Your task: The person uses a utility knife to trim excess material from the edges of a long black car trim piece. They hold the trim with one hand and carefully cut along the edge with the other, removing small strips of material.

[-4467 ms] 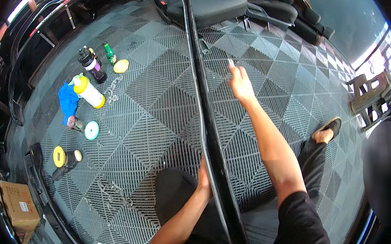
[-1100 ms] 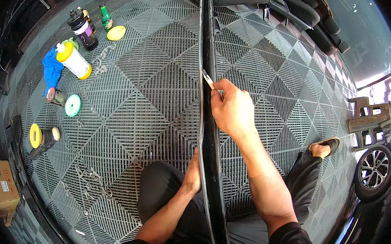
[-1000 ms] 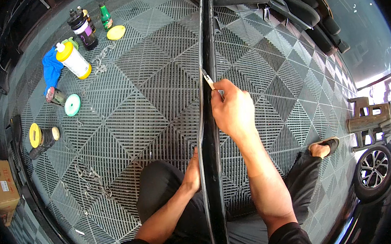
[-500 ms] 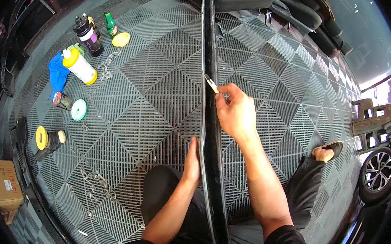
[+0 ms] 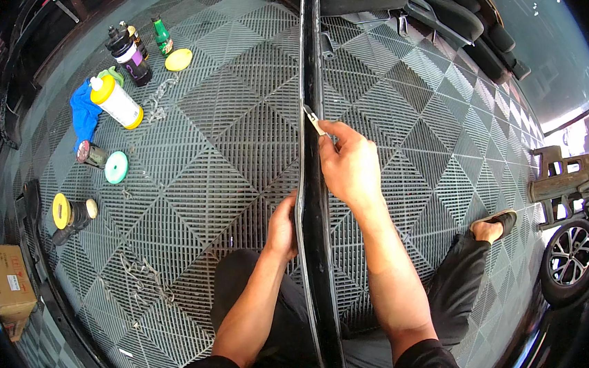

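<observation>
Right hand (image 5: 349,162): we pinch a slim pale metal-tipped tool (image 5: 314,121)
Long glossy black panel (image 5: 318,251): beside those fingers
Left hand (image 5: 282,226): shifted nearer them, likely bracing — spread we can't tell

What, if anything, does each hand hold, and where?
Right hand: small pale tool, by its near end. Left hand: beside the black panel; grip unclear.

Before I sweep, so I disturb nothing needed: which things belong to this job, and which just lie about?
In use: small pale tool in the right hand; long black panel, left hand beside it.
Apparently lying about: blue cloth, green bottle, turquoise disc, cardboard box.
</observation>
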`<move>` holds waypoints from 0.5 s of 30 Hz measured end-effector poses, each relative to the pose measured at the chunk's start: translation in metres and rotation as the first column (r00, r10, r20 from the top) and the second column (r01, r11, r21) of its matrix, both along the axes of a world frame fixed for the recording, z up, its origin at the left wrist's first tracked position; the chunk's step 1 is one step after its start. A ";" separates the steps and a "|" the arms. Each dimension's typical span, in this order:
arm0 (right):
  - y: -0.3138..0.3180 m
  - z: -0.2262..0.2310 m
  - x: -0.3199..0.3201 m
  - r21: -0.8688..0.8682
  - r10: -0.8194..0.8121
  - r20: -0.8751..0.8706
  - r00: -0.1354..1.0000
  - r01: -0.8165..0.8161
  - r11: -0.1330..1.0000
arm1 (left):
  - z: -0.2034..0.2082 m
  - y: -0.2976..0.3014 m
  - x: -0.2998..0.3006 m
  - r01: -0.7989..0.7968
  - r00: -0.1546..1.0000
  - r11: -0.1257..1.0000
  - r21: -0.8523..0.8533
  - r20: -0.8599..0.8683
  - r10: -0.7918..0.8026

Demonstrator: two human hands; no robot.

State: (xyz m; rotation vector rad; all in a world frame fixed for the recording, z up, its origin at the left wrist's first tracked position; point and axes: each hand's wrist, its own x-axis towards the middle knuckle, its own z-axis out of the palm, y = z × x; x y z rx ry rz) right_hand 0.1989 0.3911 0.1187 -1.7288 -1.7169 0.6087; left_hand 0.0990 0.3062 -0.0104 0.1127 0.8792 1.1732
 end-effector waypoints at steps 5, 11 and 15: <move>-0.002 -0.002 -0.003 0.019 0.010 0.056 0.998 -0.011 1.000 | 0.012 0.002 0.004 0.040 0.976 0.999 0.006 -0.214 -0.038; -0.004 -0.002 -0.006 0.017 0.032 0.069 0.997 -0.033 0.999 | 0.013 0.002 0.001 0.076 0.979 0.997 0.025 -0.192 -0.070; -0.005 -0.003 -0.006 0.021 0.041 0.062 0.997 -0.042 0.999 | 0.020 0.003 0.003 0.064 0.978 0.998 -0.008 -0.196 -0.064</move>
